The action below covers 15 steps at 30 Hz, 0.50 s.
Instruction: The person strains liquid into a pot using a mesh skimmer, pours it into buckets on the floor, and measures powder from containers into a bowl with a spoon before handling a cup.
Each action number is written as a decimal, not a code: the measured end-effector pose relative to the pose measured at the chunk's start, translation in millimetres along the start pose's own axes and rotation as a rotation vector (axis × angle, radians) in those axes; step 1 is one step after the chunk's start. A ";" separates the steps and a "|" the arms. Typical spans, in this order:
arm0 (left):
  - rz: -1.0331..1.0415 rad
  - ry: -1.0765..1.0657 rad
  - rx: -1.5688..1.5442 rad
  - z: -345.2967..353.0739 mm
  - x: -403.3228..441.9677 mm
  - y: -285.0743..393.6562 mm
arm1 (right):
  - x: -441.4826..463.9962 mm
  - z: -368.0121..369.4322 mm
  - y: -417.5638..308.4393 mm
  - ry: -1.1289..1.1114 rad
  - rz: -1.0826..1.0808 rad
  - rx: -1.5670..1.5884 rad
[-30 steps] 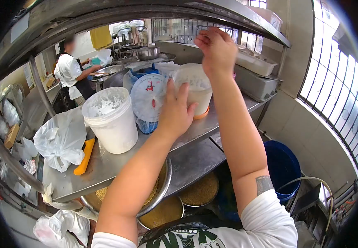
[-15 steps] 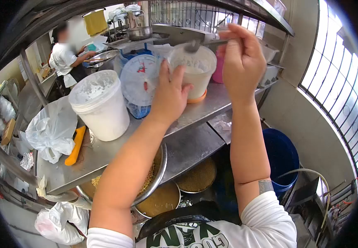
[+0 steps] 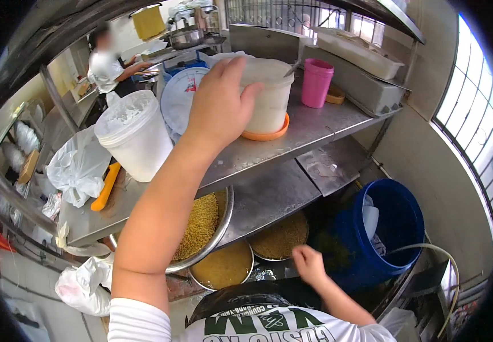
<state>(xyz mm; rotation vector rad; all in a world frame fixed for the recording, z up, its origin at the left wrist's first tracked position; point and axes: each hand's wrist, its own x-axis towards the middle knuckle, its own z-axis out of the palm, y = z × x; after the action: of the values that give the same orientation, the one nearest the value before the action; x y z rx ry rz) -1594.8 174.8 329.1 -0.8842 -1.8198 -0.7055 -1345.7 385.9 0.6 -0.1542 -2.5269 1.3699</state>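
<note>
My left hand (image 3: 221,102) is against the near left side of a translucent white plastic tub (image 3: 272,94), with its fingers at the rim and its thumb on the wall. The tub stands upright on an orange lid (image 3: 266,135). A metal utensil's handle (image 3: 293,68) leans out over the tub's right rim; its other end is hidden inside. My right hand (image 3: 309,264) is low in front of my body, fingers curled, with nothing visible in it. Left of the tub are a round translucent lid (image 3: 179,105) and a white bucket (image 3: 138,139) with white powder inside.
A pink cup (image 3: 317,82) and grey bins (image 3: 366,85) stand on the steel table's right side. An orange-handled tool (image 3: 107,188) lies beside a plastic bag (image 3: 75,165). Below are a bowl of yellow grains (image 3: 201,225) and a blue barrel (image 3: 389,228). Another person (image 3: 107,68) works at the back left.
My right hand has let go of the utensil and dropped from above the tub to near my body. The utensil now leans in the tub. My left hand stays at the tub; the view has shifted.
</note>
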 end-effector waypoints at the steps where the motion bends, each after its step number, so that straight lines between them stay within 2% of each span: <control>1: 0.057 0.024 -0.001 -8.3 8.4 7.8 | -20.4 7.6 17.1 -0.028 0.053 -0.001; 2: 0.057 0.025 0.011 -18.9 21.1 12.7 | -36.6 14.8 32.5 -0.052 0.107 -0.003; 4: 0.178 0.128 0.257 -38.7 53.4 10.2 | -60.0 27.3 53.5 -0.135 0.209 0.108; 6: 0.164 0.151 0.406 -47.4 93.5 -15.3 | -61.8 22.8 37.8 -0.196 0.244 0.153; 8: -0.288 -0.204 0.407 -52.2 131.7 -58.0 | -55.0 23.3 40.0 -0.143 0.145 0.140; 10: -0.389 -0.484 0.532 -53.8 151.0 -85.6 | -44.9 15.6 24.3 -0.122 0.193 0.229; 14: -0.468 -0.568 0.502 -54.2 145.8 -105.5 | -41.4 2.2 1.7 -0.058 0.275 0.385; 15: -0.455 -0.467 0.407 -54.9 138.0 -105.9 | -43.7 -1.3 -0.5 -0.051 0.267 0.362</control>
<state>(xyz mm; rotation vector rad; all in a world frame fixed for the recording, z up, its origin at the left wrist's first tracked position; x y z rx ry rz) -1692.0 107.9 468.3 -0.3774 -2.5131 -0.3850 -1303.4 377.2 -6.0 -0.3992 -2.3091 1.9291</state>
